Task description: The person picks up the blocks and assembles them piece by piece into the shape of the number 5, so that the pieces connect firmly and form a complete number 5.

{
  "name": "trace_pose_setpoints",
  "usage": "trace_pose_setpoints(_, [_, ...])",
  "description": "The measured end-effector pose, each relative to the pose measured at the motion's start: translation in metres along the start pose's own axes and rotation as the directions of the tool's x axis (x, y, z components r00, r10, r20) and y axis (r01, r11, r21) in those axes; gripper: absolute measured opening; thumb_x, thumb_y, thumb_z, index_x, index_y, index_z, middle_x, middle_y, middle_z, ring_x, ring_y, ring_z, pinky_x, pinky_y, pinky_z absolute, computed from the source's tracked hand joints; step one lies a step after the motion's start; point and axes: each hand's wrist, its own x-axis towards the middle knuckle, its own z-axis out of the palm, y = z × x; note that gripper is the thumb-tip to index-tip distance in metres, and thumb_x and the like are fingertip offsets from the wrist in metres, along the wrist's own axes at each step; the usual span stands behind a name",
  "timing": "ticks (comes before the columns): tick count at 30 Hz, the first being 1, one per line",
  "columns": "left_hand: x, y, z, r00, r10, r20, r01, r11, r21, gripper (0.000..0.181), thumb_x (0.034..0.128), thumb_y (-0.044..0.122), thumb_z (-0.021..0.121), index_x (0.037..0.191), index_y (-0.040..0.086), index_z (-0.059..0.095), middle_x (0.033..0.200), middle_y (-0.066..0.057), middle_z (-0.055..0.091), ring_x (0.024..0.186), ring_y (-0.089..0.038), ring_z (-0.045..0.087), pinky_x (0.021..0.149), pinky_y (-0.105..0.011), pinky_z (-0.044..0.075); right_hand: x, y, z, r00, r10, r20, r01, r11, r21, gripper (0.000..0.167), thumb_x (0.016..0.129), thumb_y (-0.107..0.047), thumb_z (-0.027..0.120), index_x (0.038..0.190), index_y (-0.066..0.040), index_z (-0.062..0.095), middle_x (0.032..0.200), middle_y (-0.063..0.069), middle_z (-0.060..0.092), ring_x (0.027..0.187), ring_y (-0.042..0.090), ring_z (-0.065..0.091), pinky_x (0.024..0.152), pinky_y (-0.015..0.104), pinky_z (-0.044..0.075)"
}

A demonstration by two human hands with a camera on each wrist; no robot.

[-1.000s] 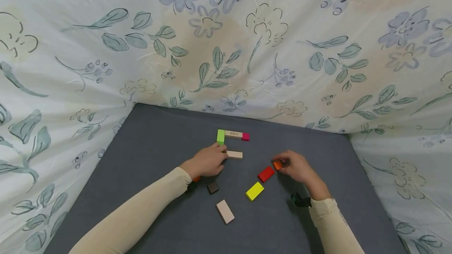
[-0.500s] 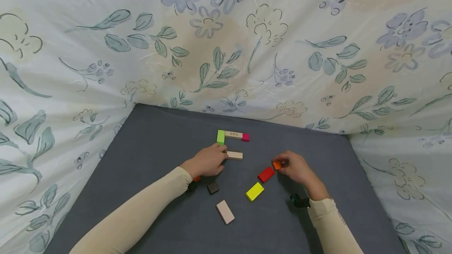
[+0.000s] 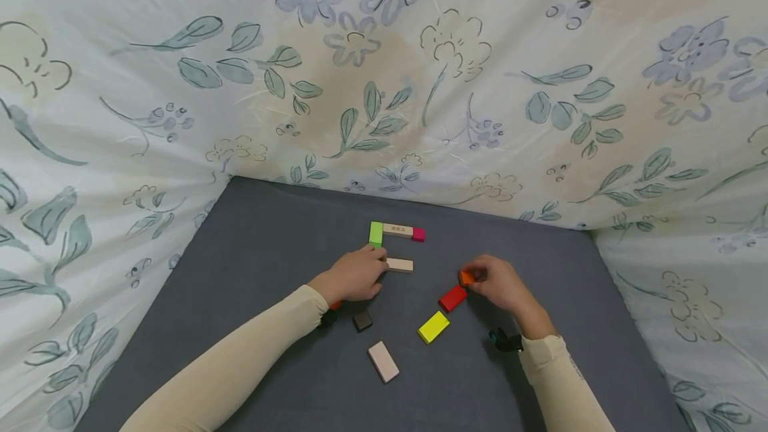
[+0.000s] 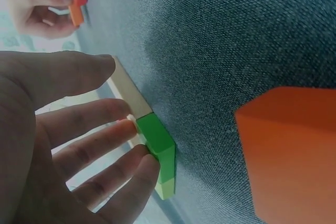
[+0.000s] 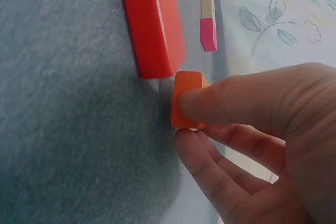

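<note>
Orange in colour, the small block sits pinched between thumb and fingertips of the right hand, just off the far end of the red block, whose long axis points roughly toward it, no other block between. The yellow block extends that diagonal nearer the wearer. The left hand, thumb apart, rests loosely extended fingers against the green block.

Pale cream long sleeves are worn on both arms: left sleeve, right sleeve. Plain cloth, lightly creased toward the cuffs. A faint dark marking is noted along the right one's outer edge. A small black device, tinged green, is worn at the right wrist. Left hand and right hand are seen bare.
</note>
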Motion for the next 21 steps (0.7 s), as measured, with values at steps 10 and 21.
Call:
trace_pose_setpoints(10, [-0.001, 0.002, -0.003, 1.000, -0.010, -0.002, 0.010, 1.000, 0.001, 0.033, 0.1043, 0.028, 0.075, 0.133, 0.011, 0.077, 0.137, -0.006, 0.062, 0.115, -0.025, 0.056, 0.078, -0.039, 0.060, 0.013, -0.012, -0.002, 1.000, -0.017, 0.002, 0.017, 1.000, -0.025, 0.029, 0.093, 0.002, 0.081, 0.121, -0.004, 0.081, 0.115, 0.009, 0.070, 0.104, 0.032, 0.067, 0.092, 0.055, 0.058])
trace_pose_setpoints(21, [0.000, 0.003, -0.004, 1.000, -0.017, 0.000, 0.017, 1.000, -0.014, 0.033, 0.1033, 0.028, 0.077, 0.132, 0.011, 0.078, 0.133, -0.005, 0.062, 0.114, -0.025, 0.056, 0.078, -0.039, 0.060, 0.024, -0.035, 0.001, 0.998, -0.063, 0.016, 0.064, 0.997, -0.044, 0.029, 0.092, 0.003, 0.080, 0.120, -0.004, 0.080, 0.108, 0.006, 0.067, 0.096, 0.028, 0.063, 0.088, 0.052, 0.058])
